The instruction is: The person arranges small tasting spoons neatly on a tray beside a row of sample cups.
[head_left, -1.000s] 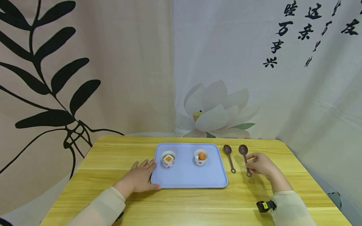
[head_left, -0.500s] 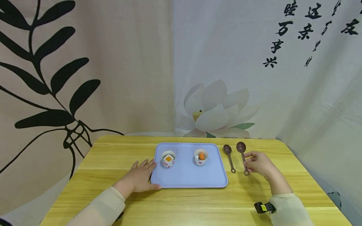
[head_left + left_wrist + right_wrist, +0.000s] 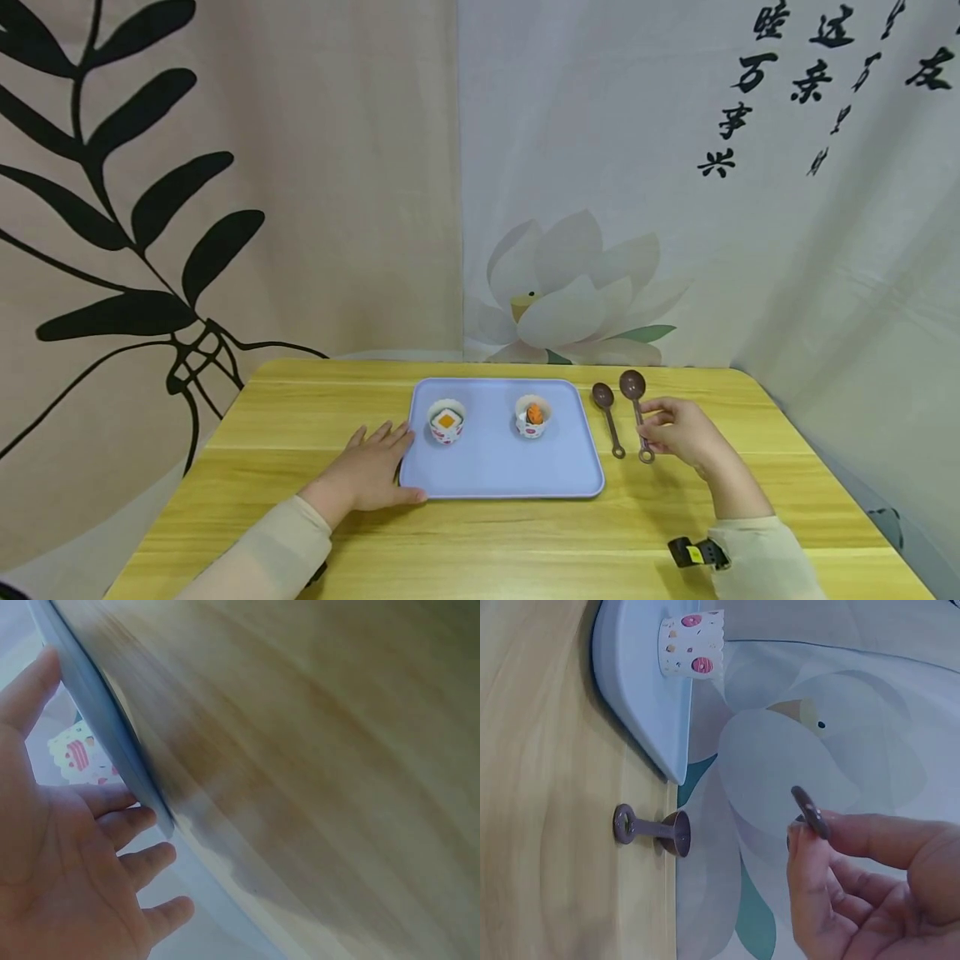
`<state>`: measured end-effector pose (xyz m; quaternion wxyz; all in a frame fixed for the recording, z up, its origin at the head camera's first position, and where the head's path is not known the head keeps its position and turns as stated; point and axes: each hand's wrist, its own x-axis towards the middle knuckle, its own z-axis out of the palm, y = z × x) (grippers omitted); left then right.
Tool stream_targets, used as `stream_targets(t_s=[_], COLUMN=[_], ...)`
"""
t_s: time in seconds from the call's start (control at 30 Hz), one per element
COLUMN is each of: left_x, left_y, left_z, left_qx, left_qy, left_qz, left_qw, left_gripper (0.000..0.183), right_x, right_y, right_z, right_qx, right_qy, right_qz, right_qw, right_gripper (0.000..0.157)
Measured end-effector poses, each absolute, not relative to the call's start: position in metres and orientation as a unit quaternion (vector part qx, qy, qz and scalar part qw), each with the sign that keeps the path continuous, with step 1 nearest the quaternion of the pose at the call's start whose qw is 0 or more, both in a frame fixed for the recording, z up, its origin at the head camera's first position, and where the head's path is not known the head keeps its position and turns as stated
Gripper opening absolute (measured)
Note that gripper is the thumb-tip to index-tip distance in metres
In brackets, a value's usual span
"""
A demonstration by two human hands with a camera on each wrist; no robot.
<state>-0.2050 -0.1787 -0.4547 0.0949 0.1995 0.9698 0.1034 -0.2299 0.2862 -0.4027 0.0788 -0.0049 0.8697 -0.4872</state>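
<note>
My right hand (image 3: 678, 429) pinches the handle of a brown spoon (image 3: 632, 384) between thumb and fingers, above the right side of the table. In the right wrist view the ring end of that spoon (image 3: 810, 813) pokes out past the fingertips. A second brown spoon (image 3: 603, 396) lies on the wood to its left, bowl toward the back. My left hand (image 3: 367, 475) rests against the left edge of a light blue tray (image 3: 502, 475), fingers spread and mostly straight. On the tray stand two patterned paper cups, one with a white-and-orange piece (image 3: 447, 422), the other with an orange piece (image 3: 534, 414).
The wooden table (image 3: 480, 550) reaches back to a printed curtain (image 3: 360, 208) close behind its far edge. A black device (image 3: 697, 552) is strapped at the right wrist.
My right hand has moved left and slightly back with the spoon, bringing it nearer the second spoon. The left hand and the tray have stayed in place.
</note>
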Motion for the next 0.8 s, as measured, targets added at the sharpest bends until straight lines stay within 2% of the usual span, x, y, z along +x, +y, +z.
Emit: stream_targets(t_s=[0.8], left_x=[-0.203], left_y=[-0.178], left_z=[-0.451], left_qx=[0.197], left_qy=[0.97], left_qz=[0.106], left_qw=[0.095], left_gripper=[0.106], right_x=[-0.228], right_y=[0.248], right_z=[-0.393], right_qx=[-0.023], right_qy=[0.862], right_qz=[-0.502], right_qw=[0.064], right_gripper=[0.039])
